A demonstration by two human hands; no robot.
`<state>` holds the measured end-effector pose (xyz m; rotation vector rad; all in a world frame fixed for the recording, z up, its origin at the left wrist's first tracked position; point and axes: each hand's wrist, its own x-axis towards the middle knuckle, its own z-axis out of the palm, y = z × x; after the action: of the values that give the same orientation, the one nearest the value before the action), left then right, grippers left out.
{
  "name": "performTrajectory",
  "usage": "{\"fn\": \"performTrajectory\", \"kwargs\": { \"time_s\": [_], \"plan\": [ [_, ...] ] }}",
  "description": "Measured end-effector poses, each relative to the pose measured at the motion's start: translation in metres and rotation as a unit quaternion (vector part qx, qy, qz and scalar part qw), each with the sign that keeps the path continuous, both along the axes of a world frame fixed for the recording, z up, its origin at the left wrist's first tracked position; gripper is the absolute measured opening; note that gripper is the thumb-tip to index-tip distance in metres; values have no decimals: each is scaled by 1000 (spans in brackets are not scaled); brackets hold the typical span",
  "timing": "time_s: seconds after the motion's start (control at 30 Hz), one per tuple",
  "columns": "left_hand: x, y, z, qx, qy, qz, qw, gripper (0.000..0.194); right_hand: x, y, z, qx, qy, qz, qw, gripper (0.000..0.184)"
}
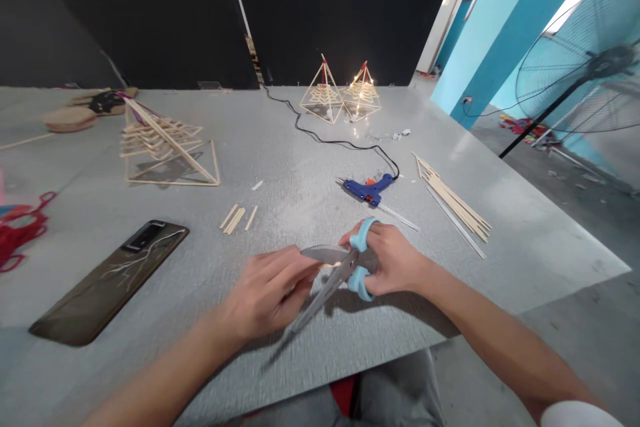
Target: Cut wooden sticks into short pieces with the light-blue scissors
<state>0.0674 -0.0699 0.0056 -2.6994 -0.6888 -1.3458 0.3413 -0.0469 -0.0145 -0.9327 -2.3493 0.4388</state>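
My right hand (395,260) grips light-blue-handled scissors (340,273), their blades open and pointing left toward me. My left hand (270,290) pinches a small wooden stick piece (332,266) between the blades. Both hands hover over the near part of the grey table (300,180). Several short cut stick pieces (238,218) lie just beyond my left hand.
A blue glue gun (369,189) with a black cord lies past the scissors. A bundle of long sticks (454,198) lies at right. A phone (107,280) lies at left, red yarn (20,230) at the far left edge. Stick pyramids (165,147) (324,95) (363,93) stand farther back.
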Motion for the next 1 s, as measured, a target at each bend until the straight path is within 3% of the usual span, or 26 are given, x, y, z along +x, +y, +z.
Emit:
{"fn": "performTrajectory", "kwargs": {
  "time_s": [0.8,1.0],
  "plan": [
    [0,0,-1,-17,-3,-11,1000,28,0,1,0,7,14,8,1000,32],
    [1,-1,2,-16,-5,-13,1000,29,1,2,-2,-2,-15,-11,1000,22]
  ]
}}
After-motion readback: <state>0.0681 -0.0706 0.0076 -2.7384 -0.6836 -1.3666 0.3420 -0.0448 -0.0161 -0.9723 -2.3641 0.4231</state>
